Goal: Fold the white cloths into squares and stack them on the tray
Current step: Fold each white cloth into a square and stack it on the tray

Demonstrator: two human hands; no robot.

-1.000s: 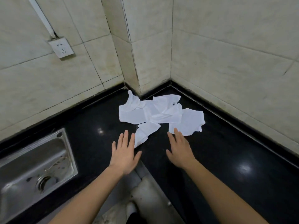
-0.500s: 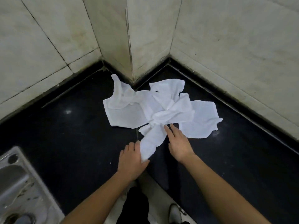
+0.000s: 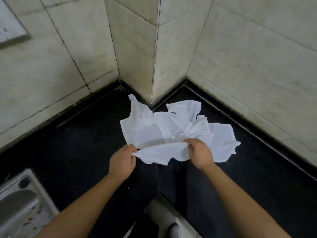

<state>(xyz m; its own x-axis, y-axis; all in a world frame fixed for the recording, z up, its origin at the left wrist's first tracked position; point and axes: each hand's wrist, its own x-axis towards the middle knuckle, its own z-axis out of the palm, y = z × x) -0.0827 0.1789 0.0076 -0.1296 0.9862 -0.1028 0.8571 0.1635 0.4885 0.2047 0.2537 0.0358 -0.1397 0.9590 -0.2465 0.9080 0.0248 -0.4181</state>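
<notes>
A pile of crumpled white cloths lies on the black countertop in the corner below a tiled pillar. The nearest white cloth is lifted at its near edge and stretched between both hands. My left hand pinches its left corner. My right hand pinches its right end. Another white cloth lies flat to the right, partly behind my right hand. No tray is in view.
A steel sink sits at the lower left of the counter. Tiled walls close off the back and right. A wall socket is at the upper left. The counter's inner edge runs toward me, with the floor and a shoe below.
Both hands went from flat on the counter to gripping the nearest cloth, and now hold its edge up and pulled apart. The view has moved closer to the corner.
</notes>
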